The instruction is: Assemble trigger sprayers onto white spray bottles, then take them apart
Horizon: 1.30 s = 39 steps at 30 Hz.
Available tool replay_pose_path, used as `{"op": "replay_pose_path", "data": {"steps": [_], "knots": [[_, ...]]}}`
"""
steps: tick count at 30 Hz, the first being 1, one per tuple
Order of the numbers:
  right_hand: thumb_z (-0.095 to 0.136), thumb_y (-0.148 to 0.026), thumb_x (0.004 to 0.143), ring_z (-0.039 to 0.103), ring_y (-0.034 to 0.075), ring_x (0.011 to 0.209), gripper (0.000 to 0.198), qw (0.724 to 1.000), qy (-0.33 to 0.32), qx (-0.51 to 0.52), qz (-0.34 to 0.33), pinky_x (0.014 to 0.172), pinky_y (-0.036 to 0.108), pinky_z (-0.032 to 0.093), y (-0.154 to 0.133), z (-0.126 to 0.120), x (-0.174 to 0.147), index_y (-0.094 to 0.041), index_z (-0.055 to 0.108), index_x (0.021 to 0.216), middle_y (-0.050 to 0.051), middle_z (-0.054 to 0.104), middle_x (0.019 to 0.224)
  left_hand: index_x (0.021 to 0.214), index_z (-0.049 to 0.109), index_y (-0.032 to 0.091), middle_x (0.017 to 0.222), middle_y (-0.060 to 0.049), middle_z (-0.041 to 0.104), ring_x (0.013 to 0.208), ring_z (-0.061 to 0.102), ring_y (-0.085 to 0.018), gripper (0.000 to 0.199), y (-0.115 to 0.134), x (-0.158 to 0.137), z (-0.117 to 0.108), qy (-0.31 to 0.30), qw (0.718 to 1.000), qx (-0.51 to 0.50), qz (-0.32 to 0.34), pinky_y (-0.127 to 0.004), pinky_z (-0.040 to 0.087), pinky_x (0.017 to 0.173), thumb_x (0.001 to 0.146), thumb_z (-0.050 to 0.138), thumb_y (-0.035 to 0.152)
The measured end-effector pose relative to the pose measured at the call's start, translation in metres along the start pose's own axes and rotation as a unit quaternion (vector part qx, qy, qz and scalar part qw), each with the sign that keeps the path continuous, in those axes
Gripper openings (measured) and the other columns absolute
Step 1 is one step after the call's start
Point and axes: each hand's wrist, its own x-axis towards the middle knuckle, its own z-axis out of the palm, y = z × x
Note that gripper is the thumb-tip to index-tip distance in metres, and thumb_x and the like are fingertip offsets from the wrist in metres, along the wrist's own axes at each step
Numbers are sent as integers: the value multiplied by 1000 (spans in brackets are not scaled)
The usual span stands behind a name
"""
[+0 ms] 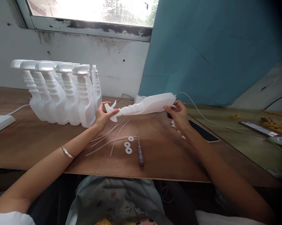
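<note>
A white plastic spray bottle (152, 104) is held sideways above the table, its ribbed neck to the left and its base to the right. My left hand (103, 114) is closed around the white trigger head (110, 109) at the neck end. I cannot tell whether the head is fastened to the neck. With thumb and fingers, my right hand (179, 116) grips the bottle's base end. Below the bottle lie several thin clear tubes (108, 132), three flat white washers (128, 150) and a small screwdriver (140, 154).
Several white spray bottles (70, 103) stand upright in rows at the back left. A white device (1, 123) sits at the left edge. Right of my right hand lie a dark phone (204, 131) and small white pieces (183, 137). A white cable (201, 114) runs to the right.
</note>
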Motion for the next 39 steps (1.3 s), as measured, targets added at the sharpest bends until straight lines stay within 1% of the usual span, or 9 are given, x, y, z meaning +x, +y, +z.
{"op": "replay_pose_path", "data": {"steps": [4, 7, 10, 13, 19, 25, 28, 33, 39], "knots": [[74, -37, 56, 58, 14, 79, 42, 992, -86, 53, 70, 75, 34, 52, 10, 16, -16, -23, 55, 90, 1, 58, 98, 91, 49, 14, 76, -2, 56, 61, 56, -9, 39, -9, 11, -5, 73, 994, -61, -59, -19, 46, 53, 64, 69, 34], [79, -30, 46, 57, 13, 76, 64, 990, -124, 33, 51, 75, 33, 51, 16, 20, -20, -24, 55, 105, 3, 54, 107, 84, 48, 13, 69, -1, 55, 52, 53, -9, 26, -10, 11, -6, 68, 989, -56, -120, -20, 44, 46, 71, 62, 31], [79, -28, 45, 55, 11, 71, 67, 996, -93, -1, -3, 69, 30, 50, 19, 18, -18, -25, 56, 108, 2, 54, 104, 81, 50, 11, 62, -1, 54, 43, 49, -7, 21, -7, 6, -4, 28, 981, -45, -185, -17, 39, 38, 72, 62, 26], [74, -31, 55, 53, 11, 70, 47, 996, -50, -48, -55, 69, 29, 48, 16, 15, -16, -22, 60, 99, 0, 56, 90, 81, 52, 10, 62, -1, 56, 41, 48, -5, 19, -6, 2, -1, 4, 974, -56, -220, -15, 39, 36, 70, 63, 21], [71, -38, 60, 55, 12, 77, 30, 999, 15, -26, -38, 70, 27, 48, 8, 18, -20, -19, 50, 68, 0, 58, 85, 85, 49, 12, 63, 0, 56, 42, 51, -6, 26, -13, 1, -1, -22, 979, -51, -195, -15, 40, 36, 69, 66, 24], [56, -42, 71, 59, 14, 69, 25, 992, -5, 67, 106, 62, 30, 51, 16, 20, -19, -18, 59, 79, 4, 62, 91, 84, 51, 11, 59, 1, 55, 40, 49, -4, 24, -15, 4, -4, 8, 976, -66, -205, -14, 40, 36, 69, 65, 23], [65, -30, 62, 60, 14, 73, 30, 988, -63, 113, 89, 69, 33, 51, 15, 20, -19, -19, 63, 90, 3, 59, 105, 81, 51, 11, 58, 2, 54, 39, 49, -4, 22, -18, 7, -6, 41, 964, -79, -249, -13, 40, 35, 69, 65, 22], [77, -30, 52, 56, 13, 68, 54, 995, -92, 25, 31, 65, 29, 48, 10, 17, -20, -22, 60, 102, -1, 60, 82, 81, 51, 12, 56, 2, 53, 37, 47, -4, 22, -18, 9, -6, 44, 959, -82, -269, -13, 39, 34, 69, 66, 22], [74, -44, 55, 49, 10, 61, 36, 999, -25, -18, 28, 57, 23, 42, 10, 16, -20, -20, 52, 69, -3, 53, 70, 83, 49, 12, 58, 2, 54, 37, 47, -4, 26, -16, 3, -1, 4, 975, -46, -217, -14, 36, 33, 69, 67, 24]]}}
